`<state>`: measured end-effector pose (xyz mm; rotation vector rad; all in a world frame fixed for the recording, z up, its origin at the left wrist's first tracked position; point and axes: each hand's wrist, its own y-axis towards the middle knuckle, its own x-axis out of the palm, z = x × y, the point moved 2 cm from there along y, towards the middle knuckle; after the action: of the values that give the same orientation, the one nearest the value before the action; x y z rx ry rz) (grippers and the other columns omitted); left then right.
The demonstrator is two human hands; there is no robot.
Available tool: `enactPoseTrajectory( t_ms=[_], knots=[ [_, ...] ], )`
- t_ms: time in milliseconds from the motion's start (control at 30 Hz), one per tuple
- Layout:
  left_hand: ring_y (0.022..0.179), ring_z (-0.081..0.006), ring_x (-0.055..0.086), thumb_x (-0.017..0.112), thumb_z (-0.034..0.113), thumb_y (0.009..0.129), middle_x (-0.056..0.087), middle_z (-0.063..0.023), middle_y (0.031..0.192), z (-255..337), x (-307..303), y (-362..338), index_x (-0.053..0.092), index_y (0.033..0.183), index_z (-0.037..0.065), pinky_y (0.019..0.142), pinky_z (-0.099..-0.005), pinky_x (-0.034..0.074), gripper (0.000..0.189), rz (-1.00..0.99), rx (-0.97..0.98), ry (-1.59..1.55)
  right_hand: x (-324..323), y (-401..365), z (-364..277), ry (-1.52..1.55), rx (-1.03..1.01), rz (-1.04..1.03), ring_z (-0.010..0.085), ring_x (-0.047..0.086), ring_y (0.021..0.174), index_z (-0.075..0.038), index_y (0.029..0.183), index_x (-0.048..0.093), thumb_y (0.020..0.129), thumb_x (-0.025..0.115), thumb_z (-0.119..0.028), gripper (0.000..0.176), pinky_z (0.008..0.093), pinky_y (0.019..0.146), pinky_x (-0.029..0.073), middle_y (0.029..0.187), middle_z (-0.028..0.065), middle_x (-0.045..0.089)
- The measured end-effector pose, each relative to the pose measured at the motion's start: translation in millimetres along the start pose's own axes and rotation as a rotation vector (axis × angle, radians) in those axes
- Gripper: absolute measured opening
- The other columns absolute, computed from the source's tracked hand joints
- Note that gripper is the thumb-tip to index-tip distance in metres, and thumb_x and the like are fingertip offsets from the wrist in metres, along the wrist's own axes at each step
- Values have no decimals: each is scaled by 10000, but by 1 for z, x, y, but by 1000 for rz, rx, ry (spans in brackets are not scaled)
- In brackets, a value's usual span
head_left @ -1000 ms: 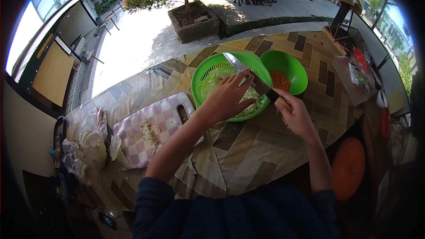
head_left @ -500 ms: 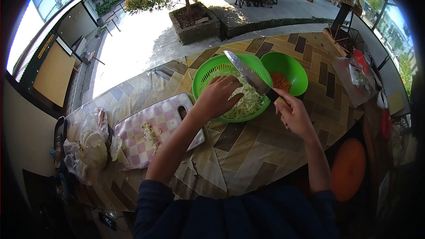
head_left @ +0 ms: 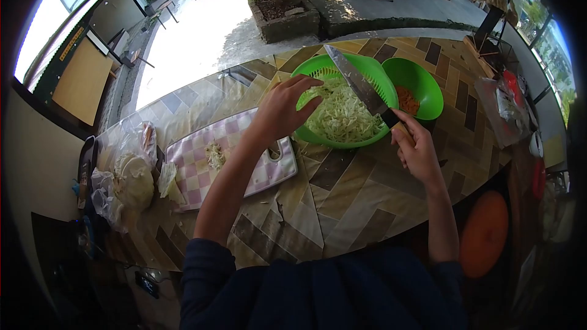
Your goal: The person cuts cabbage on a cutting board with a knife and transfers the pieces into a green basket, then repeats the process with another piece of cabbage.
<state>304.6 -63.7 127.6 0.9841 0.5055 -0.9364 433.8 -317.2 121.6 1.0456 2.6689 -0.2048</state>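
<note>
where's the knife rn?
Head view, right of centre: the knife is in the right hand, blade slanting over the green colander of shredded cabbage, beside the smaller green bowl.

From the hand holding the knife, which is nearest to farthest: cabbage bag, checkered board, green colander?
1. Green colander, just ahead-left of the right hand holding the knife.
2. Checkered board, further left.
3. Cabbage bag, far left edge.
</note>
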Motion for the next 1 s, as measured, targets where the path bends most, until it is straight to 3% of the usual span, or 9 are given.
enactPoseTrajectory(
  t_ms=[67, 167, 233, 333, 433, 567, 767, 867, 1000],
  knots=[
    [933, -286, 647, 657, 208, 879, 655, -108, 989, -8, -10, -17, 634, 1031, 53, 903, -417, 464, 219, 131, -68, -14, 7, -3, 1, 66, 15, -19, 17, 410, 502, -61, 1413, 446, 988, 530, -157, 443, 202, 433, 353, 764, 1, 522],
    [918, -251, 654, 673, 199, 850, 651, -99, 978, -38, -9, -53, 657, 963, 53, 880, -405, 471, 185, 140, -366, 37, 22, -7, 1, 125, 9, -38, 17, 411, 489, -52, 1423, 423, 992, 527, -164, 457, 196, 413, 349, 781, 9, 528],
    [896, -247, 637, 703, 240, 811, 637, -94, 969, -68, 12, -76, 705, 922, 97, 802, -391, 449, 181, -23, -443, 14, 33, -10, 0, 147, -3, -42, 16, 408, 484, -49, 1424, 419, 993, 527, -164, 459, 194, 408, 348, 787, 13, 529],
    [978, -278, 591, 743, 345, 763, 614, -81, 976, -66, 34, -85, 731, 850, 142, 839, -429, 419, 221, -149, -377, 225, 48, -14, -8, 158, -18, -48, 15, 405, 484, -47, 1422, 421, 992, 528, -160, 458, 193, 410, 349, 788, 15, 529],
    [1007, -267, 574, 753, 329, 699, 619, -89, 1007, -53, 41, -74, 732, 853, 148, 822, -430, 391, 239, -229, -347, 436, 57, -17, -14, 164, -27, -68, 15, 406, 486, -48, 1422, 421, 992, 527, -158, 456, 192, 410, 349, 790, 17, 530],
    [1011, -258, 572, 666, 209, 738, 634, -92, 991, -57, 58, -62, 729, 810, 113, 813, -454, 393, 136, -278, -363, 655, 59, -24, -20, 162, -37, -49, 15, 408, 487, -46, 1421, 422, 993, 527, -163, 456, 193, 411, 348, 791, 19, 531],
    [1009, -261, 574, 639, 190, 741, 632, -95, 991, -64, 64, -63, 722, 808, 112, 822, -457, 388, 132, -258, -330, 622, 50, -30, -12, 161, -7, -18, 16, 412, 488, -48, 1422, 420, 995, 526, -175, 458, 194, 411, 350, 789, 16, 531],
    [1012, -269, 575, 705, 259, 720, 616, -90, 1010, -73, 64, -69, 710, 775, 136, 806, -458, 396, 134, -210, -318, 573, 46, -29, -8, 158, 1, -17, 17, 412, 487, -48, 1425, 416, 995, 526, -177, 462, 194, 412, 352, 789, 13, 532],
    [999, -266, 573, 649, 214, 772, 604, -102, 1013, -65, 47, -74, 708, 806, 97, 822, -456, 386, 136, -115, -351, 397, 44, -26, -7, 155, 1, -33, 18, 415, 488, -51, 1425, 417, 994, 525, -179, 462, 193, 414, 355, 789, 12, 533]
  ],
)
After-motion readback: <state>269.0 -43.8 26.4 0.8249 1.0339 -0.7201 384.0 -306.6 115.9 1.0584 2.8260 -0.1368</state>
